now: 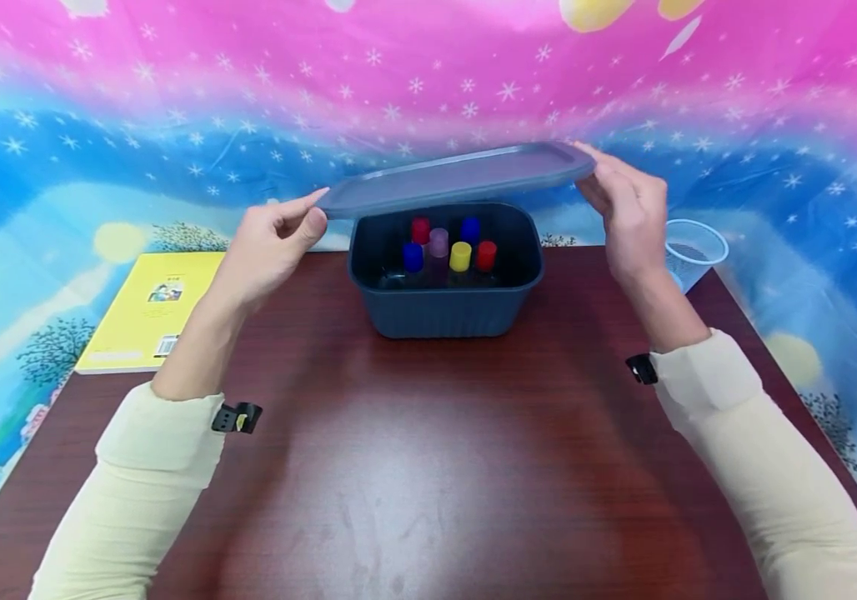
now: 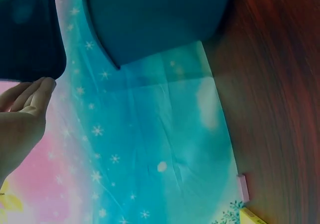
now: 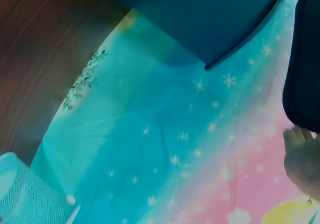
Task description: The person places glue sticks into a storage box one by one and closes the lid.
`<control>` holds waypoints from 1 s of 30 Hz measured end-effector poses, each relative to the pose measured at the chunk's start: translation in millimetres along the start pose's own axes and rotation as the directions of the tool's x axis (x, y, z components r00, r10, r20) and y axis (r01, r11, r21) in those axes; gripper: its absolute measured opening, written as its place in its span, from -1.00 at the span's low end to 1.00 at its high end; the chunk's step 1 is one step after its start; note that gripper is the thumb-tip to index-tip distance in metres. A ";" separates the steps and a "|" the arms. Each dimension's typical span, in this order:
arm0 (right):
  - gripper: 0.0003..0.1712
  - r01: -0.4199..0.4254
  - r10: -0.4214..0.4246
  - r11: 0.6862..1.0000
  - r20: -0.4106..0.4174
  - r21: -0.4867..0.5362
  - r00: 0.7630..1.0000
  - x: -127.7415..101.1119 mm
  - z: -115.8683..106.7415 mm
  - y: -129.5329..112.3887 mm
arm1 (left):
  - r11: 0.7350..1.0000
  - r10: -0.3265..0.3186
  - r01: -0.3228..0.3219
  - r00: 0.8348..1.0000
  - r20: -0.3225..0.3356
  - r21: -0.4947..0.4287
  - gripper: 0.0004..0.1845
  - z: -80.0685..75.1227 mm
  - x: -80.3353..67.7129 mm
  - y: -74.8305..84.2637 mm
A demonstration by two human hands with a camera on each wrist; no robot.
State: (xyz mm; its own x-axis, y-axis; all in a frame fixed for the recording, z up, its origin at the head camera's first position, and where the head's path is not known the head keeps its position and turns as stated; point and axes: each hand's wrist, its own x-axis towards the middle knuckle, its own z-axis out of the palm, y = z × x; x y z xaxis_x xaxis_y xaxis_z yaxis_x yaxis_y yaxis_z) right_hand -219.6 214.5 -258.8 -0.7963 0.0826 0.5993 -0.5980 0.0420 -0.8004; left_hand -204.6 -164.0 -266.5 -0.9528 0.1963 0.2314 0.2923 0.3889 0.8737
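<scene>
A dark grey lid (image 1: 458,179) is held tilted above the dark bin (image 1: 447,312), its right end higher than its left. The left hand (image 1: 267,246) pinches the lid's left end between thumb and fingers. At the opposite end the right hand (image 1: 631,212) grips the lid's edge. Inside the open bin stand several bottles with coloured caps, among them a yellow cap (image 1: 461,257), a purple cap (image 1: 438,242) and a red cap (image 1: 486,256). Both wrist views show the lid (image 2: 27,33) apart from the bin (image 3: 200,18).
A yellow book (image 1: 147,312) lies at the table's left. A light blue mesh basket (image 1: 694,246) stands at the back right corner, partly behind the right hand. The dark wooden table (image 1: 428,467) ends against a patterned cloth (image 1: 428,92). A small pink block (image 2: 243,188) shows in the left wrist view.
</scene>
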 end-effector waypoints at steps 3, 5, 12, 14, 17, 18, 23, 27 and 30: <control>-0.40 -0.027 0.048 0.991 0.165 -0.131 0.985 -7.5 -9.6 -0.2 | 0.998 0.010 -0.011 1.000 0.020 0.068 -0.19 -1.4 -1.1 -4.8; -0.26 -0.035 0.095 0.970 0.244 -0.241 0.965 -11.0 -14.3 0.9 | 0.997 0.030 -0.031 0.999 0.029 0.067 -0.20 -0.6 0.0 -9.4; -0.18 -0.144 0.256 0.943 0.377 -0.300 0.890 -19.5 -23.1 12.8 | 0.990 0.124 -0.126 0.991 0.041 0.061 -0.28 3.4 4.3 -26.1; -0.16 -0.157 0.275 0.938 0.390 -0.308 0.879 -21.8 -25.2 17.6 | 0.983 0.148 -0.152 0.988 0.044 0.107 -0.28 4.6 4.5 -29.7; -0.12 -0.174 0.296 0.934 0.405 -0.312 0.865 -25.3 -27.5 25.0 | 0.967 0.178 -0.183 0.983 0.042 0.179 -0.27 6.7 3.4 -34.5; -0.11 -0.176 0.304 0.930 0.408 -0.321 0.861 -26.6 -28.0 26.9 | 0.961 0.185 -0.189 0.982 0.041 0.202 -0.26 7.3 2.7 -35.9; -0.05 -0.176 0.324 0.917 0.411 -0.357 0.852 -32.8 -30.1 36.0 | 0.937 0.217 -0.227 0.974 0.066 0.265 -0.20 10.2 1.6 -42.4; -0.03 -0.167 0.318 0.916 0.409 -0.364 0.855 -36.2 -31.7 40.2 | 0.927 0.223 -0.243 0.970 0.101 0.284 -0.14 11.2 1.5 -46.0; -0.01 -0.162 0.317 0.915 0.411 -0.368 0.855 -37.5 -32.3 41.7 | 0.928 0.218 -0.240 0.970 0.108 0.285 -0.11 11.9 1.3 -47.9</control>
State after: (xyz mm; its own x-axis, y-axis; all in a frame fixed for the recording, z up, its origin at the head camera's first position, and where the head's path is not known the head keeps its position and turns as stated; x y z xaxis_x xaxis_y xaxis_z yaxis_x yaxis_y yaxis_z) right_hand -211.7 245.3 -315.1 -0.9077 -0.3254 0.2650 -0.3844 0.3917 -0.8359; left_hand -218.8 -171.6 -313.1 -0.8517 0.3726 0.3684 0.5234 0.5705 0.6329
